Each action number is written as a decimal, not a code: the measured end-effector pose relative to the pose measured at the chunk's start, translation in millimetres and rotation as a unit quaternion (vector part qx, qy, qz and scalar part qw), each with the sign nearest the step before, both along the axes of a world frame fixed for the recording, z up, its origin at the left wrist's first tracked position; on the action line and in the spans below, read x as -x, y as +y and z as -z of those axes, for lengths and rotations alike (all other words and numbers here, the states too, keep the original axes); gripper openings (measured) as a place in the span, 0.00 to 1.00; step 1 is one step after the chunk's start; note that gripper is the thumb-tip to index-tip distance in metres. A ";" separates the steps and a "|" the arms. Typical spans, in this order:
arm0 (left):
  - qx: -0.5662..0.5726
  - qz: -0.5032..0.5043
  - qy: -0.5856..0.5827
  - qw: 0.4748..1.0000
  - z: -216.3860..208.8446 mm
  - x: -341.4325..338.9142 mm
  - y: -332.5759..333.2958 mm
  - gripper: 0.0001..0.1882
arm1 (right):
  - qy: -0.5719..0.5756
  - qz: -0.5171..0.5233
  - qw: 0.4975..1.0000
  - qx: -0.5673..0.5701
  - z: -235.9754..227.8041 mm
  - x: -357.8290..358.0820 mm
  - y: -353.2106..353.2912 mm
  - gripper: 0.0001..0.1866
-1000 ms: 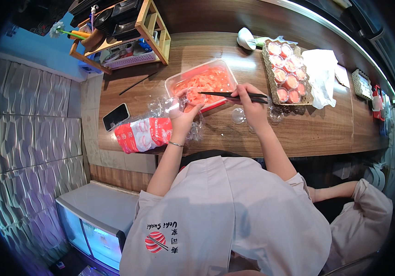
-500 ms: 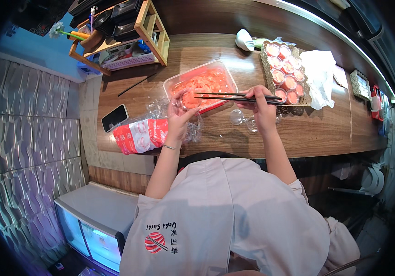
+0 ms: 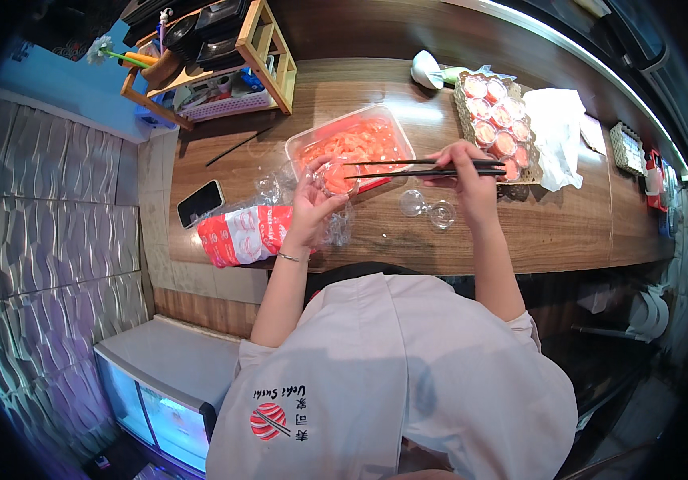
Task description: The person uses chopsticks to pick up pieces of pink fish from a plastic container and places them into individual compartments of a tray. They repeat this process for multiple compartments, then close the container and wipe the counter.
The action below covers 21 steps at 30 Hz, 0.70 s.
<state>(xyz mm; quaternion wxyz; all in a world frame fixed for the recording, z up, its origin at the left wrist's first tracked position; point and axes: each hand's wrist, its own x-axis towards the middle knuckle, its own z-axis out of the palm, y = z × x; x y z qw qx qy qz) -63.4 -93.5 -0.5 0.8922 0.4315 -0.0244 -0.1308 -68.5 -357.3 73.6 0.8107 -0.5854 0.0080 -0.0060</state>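
Note:
A small clear plastic cup (image 3: 340,178) with orange-pink food in it is held in my left hand (image 3: 308,210), fingers curled round its side. Black chopsticks (image 3: 416,165) are gripped in my right hand (image 3: 472,180); their slightly parted tips reach the food in the cup. Just beyond the cup stands a white rectangular tub (image 3: 335,125) holding moist orange-pink shreds (image 3: 352,146). Two small clear round plastic pieces (image 3: 413,202), cups or lids, lie on the table below my right hand.
Several filled cups (image 3: 504,144) stand in a woven basket (image 3: 462,104) at right, beside a white plastic bag (image 3: 552,136). At left are a red-and-white package (image 3: 244,236), a phone (image 3: 200,205), a thin black stick (image 3: 237,147) and a wooden rack (image 3: 252,48). The wooden table (image 3: 520,240) ends near my body.
My right hand has shifted right and slightly down with the chopsticks, whose tips have spread a little. The cup in my left hand has moved slightly down and right.

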 end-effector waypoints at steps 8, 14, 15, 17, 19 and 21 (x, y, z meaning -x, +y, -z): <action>0.015 0.136 -0.051 0.989 -24.0 -0.4 15.6 0.38 | 0.040 -0.080 0.995 -0.052 11.5 -19.9 -15.1 0.17; 0.010 0.160 -0.050 0.986 -33.3 1.9 21.1 0.38 | 0.065 -0.137 0.988 -0.014 -1.2 -28.5 -13.3 0.17; 0.007 0.163 -0.051 0.985 -33.5 2.6 22.5 0.38 | 0.064 -0.143 0.988 -0.007 -2.6 -29.5 -12.5 0.17; -0.017 0.163 -0.050 0.985 -36.2 1.5 23.7 0.39 | 0.058 -0.144 0.988 0.005 -7.3 -30.0 -11.4 0.17; -0.037 0.165 -0.053 0.984 -38.2 0.8 24.6 0.41 | 0.042 -0.139 0.989 -0.001 -9.9 -32.3 -10.8 0.17; -0.052 0.172 -0.060 0.982 -39.9 -1.2 24.7 0.44 | 0.016 -0.128 0.991 -0.027 -11.8 -35.3 -12.8 0.18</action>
